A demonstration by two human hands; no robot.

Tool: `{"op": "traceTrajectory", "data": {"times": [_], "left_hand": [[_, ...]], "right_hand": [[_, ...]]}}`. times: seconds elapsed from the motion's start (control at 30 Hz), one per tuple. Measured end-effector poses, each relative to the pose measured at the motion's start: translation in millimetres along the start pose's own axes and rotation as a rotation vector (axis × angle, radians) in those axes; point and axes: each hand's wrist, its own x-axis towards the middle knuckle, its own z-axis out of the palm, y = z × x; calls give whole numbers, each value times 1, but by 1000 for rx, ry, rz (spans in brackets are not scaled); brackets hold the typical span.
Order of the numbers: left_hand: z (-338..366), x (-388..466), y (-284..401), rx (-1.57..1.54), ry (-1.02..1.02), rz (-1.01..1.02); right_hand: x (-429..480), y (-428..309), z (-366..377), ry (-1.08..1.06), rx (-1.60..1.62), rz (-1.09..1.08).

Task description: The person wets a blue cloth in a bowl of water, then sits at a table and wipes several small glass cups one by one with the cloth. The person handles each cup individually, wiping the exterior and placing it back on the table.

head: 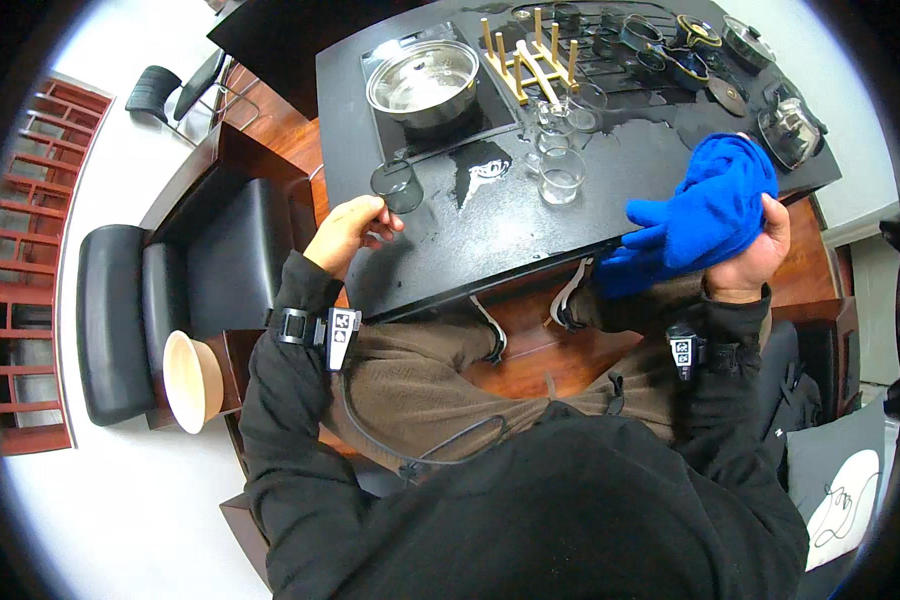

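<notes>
My left hand (355, 230) is at the table's left side, thumb and fingers closed at the near edge of a smoky-grey glass cup (399, 189). The part of the cup between my fingers is hidden. Over the table's front right edge, my right hand (757, 251) holds a bunched blue cloth (712, 214), its loose end hanging down. Between my hands, a clear glass mug (560, 178) stands on the wet table. Just behind it is another clear glass vessel (553, 131).
A steel pot (424, 88) sits on a cooktop at the back left. Beside it stands a wooden cup rack (523, 69) with upright pegs. Dark teaware, including a teapot (691, 71), crowds the back right. A glass kettle (789, 135) is near the right edge. Water (487, 171) lies on the tabletop.
</notes>
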Motion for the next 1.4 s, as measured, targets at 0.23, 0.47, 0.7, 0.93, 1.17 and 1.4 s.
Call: {"op": "traceTrajectory", "data": {"times": [0.23,0.47,0.7,0.93,1.17,1.4], "left_hand": [[-8,1,-20,-100,50,-81],[-11,0,-29,-136,-4,-118],[-11,-4,-22,-179,87,-300],[-9,-8,-19,-132,202,-308],[-15,-24,-7,-28,364,-214],[13,-33,27,-25,409,93]], "right_hand": [[8,-17,-28,35,-17,-23],[10,-20,-33,210,-89,-118],[11,-21,-30,279,-110,-155],[31,-49,-12,91,-197,-192],[72,-94,-1,81,-390,-280],[109,-86,2,218,-504,-415]]}}
